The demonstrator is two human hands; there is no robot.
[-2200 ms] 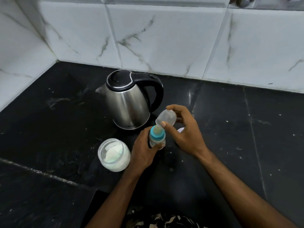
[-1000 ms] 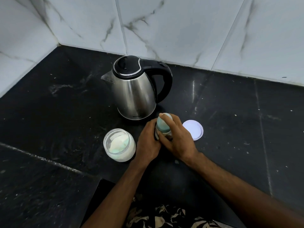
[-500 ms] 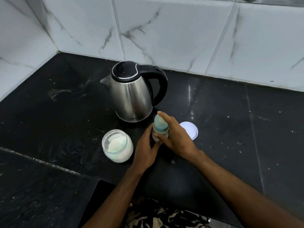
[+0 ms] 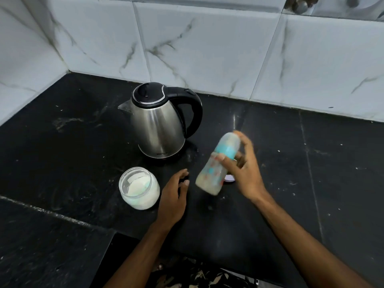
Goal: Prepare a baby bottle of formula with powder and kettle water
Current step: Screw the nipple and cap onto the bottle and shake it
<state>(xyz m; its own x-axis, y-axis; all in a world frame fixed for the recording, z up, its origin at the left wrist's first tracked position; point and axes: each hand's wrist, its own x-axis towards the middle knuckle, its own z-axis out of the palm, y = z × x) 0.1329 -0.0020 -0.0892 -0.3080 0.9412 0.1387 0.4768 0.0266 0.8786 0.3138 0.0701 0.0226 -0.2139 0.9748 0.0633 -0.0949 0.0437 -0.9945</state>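
While we grip the clear plastic baby bottle with its teal collar and domed cap (image 4: 218, 165) in our right hand (image 4: 245, 173), it hangs tilted above the black stone counter (image 4: 311, 163), cap end leaning up and to the far right, base down toward the near left. Thumb and fingers of that hand are curled round the bottle's upper half, the thumb across the printed body just below the collar. Motion blur smears the bottle, and pale, milky liquid shows in its lower part, so we judge the step in hand to be shaking the capped bottle to mix powder with water.

Our left hand (image 4: 173, 196) holds nothing; its fingers are loosely spread and slightly bent, just left of the bottle and apart from it. Left of that hand stands the open glass jar of white powder (image 4: 138, 189). Behind, farther from us, sits the stainless steel kettle with a black lid and handle (image 4: 161, 123), its lid down. A white round lid (image 4: 229, 178) peeks out on the counter behind the bottle, mostly hidden.

Next, we think the move calls for a firm grip on the collar while shaking, then standing the bottle upright and closing the jar with that lid.
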